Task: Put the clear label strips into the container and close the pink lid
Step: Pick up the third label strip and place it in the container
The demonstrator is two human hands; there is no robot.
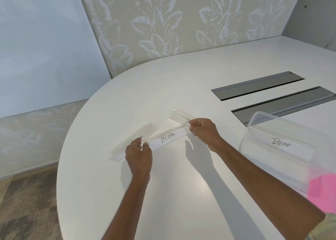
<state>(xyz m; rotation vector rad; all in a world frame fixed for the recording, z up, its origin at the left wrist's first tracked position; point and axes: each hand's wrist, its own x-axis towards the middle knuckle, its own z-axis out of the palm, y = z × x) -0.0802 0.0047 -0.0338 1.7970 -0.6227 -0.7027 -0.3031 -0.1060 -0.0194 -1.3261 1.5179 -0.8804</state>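
- Both hands are on one clear label strip, the "ZEBRA" strip (168,137), which lies across the middle of the white table (181,194).
- left hand (138,157): thumb and fingers pinched on the near-left end of the ZEBRA strip.
- right hand (203,130): fingers curled in tight, thumb and forefinger pinching the far-right end of the same strip.
- Can't tell whether the strip is lifted off the table or resting on it.
- Second clear strip (133,141) lies flat just left of the ZEBRA strip, angled the same way; its near part is partly behind the left hand, only a bit of lettering shows.
- Third clear strip (180,116) lies behind the right hand, its right end hidden by the knuckles; writing not readable.
- Clear plastic container (258,123) sits to the right on the table, open on top, near the right forearm.
- "BEAR" strip (281,143) is already inside the container, leaning along its long wall.
- pink lid (321,192) is at the right edge, seen through the container's near end; not on the container.
- Two grey recessed slots (258,85) sit in the tabletop behind the container.
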